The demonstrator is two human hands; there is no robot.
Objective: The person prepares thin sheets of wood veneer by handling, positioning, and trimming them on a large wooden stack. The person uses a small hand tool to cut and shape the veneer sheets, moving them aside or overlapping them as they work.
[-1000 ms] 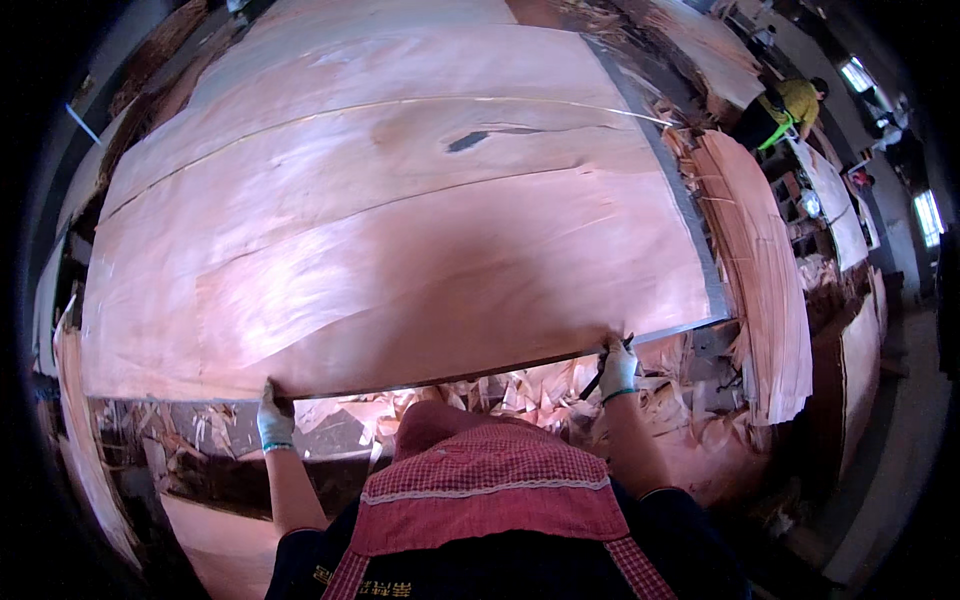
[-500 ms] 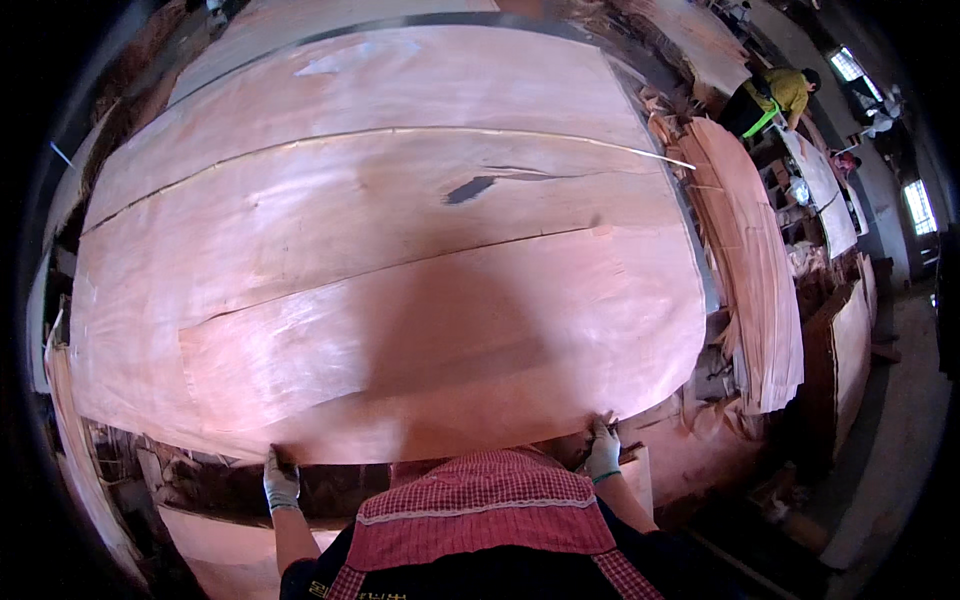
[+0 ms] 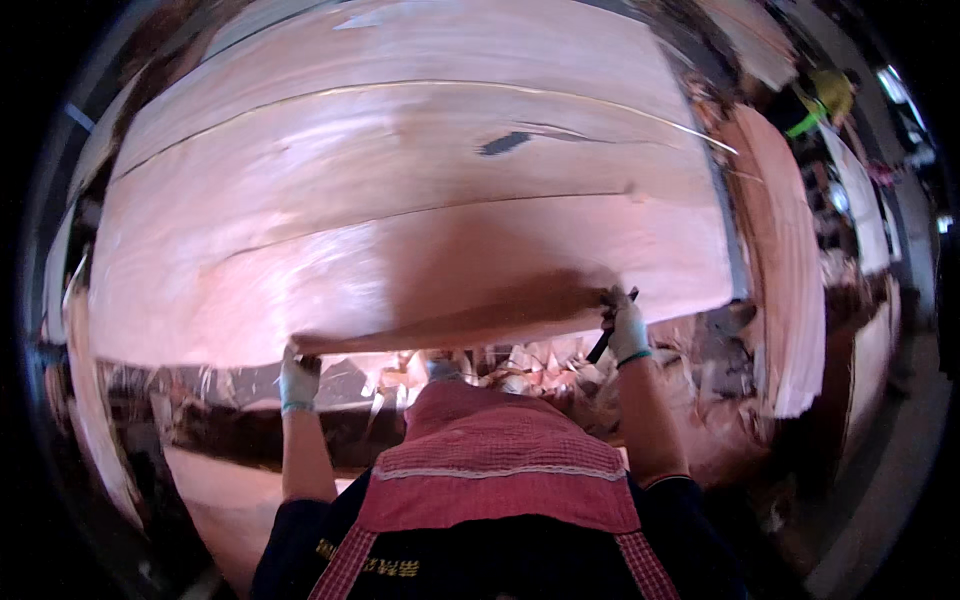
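A large pinkish wood veneer sheet [image 3: 300, 260] spreads in front of me. Its near edge is lifted slightly between my hands. My left hand [image 3: 299, 378], in a pale glove, is closed on that edge, thumb on top. Farther right, my right hand [image 3: 627, 328], gloved too, grips the same edge; a narrow black object [image 3: 599, 347] sticks out below its fingers, its kind unclear. A torn grey gap [image 3: 505, 143] shows in the far part of the veneer. Across it lies a long thin pale strip [image 3: 430, 82], its right end past the side edge.
Torn veneer scraps [image 3: 540, 362] lie below the near edge, in front of my apron. A stack of narrow veneer pieces [image 3: 785, 260] stands along the right side. Beyond it, a person [image 3: 828, 95] in a yellow-green top bends over pale sheets [image 3: 858, 205].
Both hands have moved away from my body with the veneer's near edge, the right one farther. Scraps beneath now show, and the black object at my right hand has become visible.
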